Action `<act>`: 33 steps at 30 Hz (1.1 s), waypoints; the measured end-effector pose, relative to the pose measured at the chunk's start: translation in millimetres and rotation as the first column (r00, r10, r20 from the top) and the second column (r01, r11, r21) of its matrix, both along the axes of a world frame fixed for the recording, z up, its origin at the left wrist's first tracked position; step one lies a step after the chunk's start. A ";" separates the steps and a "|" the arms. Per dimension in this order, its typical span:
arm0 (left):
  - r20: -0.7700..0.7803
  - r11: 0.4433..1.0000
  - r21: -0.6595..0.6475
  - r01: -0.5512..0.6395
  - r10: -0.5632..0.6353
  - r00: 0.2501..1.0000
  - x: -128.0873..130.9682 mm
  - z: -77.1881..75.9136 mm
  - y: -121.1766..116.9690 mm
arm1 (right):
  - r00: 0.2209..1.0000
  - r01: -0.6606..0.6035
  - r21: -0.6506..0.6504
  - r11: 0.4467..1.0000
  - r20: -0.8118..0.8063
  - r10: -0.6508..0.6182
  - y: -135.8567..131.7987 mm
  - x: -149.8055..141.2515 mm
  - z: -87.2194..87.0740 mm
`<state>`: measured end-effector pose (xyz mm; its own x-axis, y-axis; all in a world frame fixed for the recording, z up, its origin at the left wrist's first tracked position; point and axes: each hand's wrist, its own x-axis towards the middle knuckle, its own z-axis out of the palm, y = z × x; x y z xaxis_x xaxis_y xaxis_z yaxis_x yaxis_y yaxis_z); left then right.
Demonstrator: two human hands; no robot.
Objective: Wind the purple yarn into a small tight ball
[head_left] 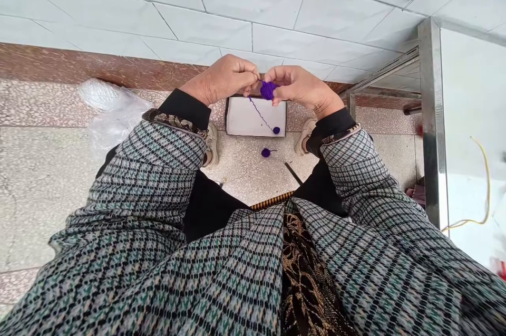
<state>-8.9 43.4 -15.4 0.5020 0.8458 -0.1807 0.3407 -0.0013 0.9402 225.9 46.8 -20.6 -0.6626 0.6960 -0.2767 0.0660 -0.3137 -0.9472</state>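
Between the thumb and fingers of my right hand [297, 86] is a purple ball of yarn [268, 90]. My left hand [233, 78] is closed beside it, pinching a purple yarn strand [258, 113] just left of the ball. The strand hangs from my left fingers down to a small dark purple yarn ball [276, 130] on a white box lid or tray [245, 117]. Another small purple yarn ball [265, 152] lies on the floor just in front of the tray, a short tail sticking out to its right.
A crumpled clear plastic bag [118, 109] lies on the speckled floor at left. Shoes flank the tray. Close to my legs is a dark stick-like thing [293, 173]. A metal-framed table [431, 114] with a yellow cord [487, 183] stands at right. The tiled wall [221, 25] rises beyond.
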 end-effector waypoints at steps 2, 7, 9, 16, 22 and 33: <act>0.005 1.000 -0.009 -0.008 0.008 1.000 2.8 -2.3 0.5 | 0.994 0.075 -0.058 0.995 -0.072 -0.079 -3.1 -3.0 7.5; 0.025 0.996 0.005 0.093 -0.093 0.995 17.2 -1.5 -5.4 | 0.879 0.460 0.040 0.887 -0.159 -0.449 -4.0 -16.7 24.3; 0.016 0.983 0.031 0.182 -0.183 0.983 20.7 0.7 -8.3 | 0.848 0.529 0.143 0.836 -0.074 -0.524 -1.0 -19.9 21.0; 0.048 0.991 -0.002 0.136 -0.136 0.990 15.2 5.0 -8.0 | 0.936 0.020 0.335 0.942 0.326 -0.136 7.8 -7.0 -11.7; 0.069 0.995 -0.096 -0.027 0.034 0.997 8.7 -1.6 -1.7 | 0.999 -0.052 0.024 0.998 0.017 0.052 2.6 4.0 0.1; 0.185 0.995 -0.099 0.034 -0.015 0.983 19.7 -7.4 -8.8 | 0.842 0.504 -0.065 0.861 -0.188 -0.506 8.7 1.3 15.8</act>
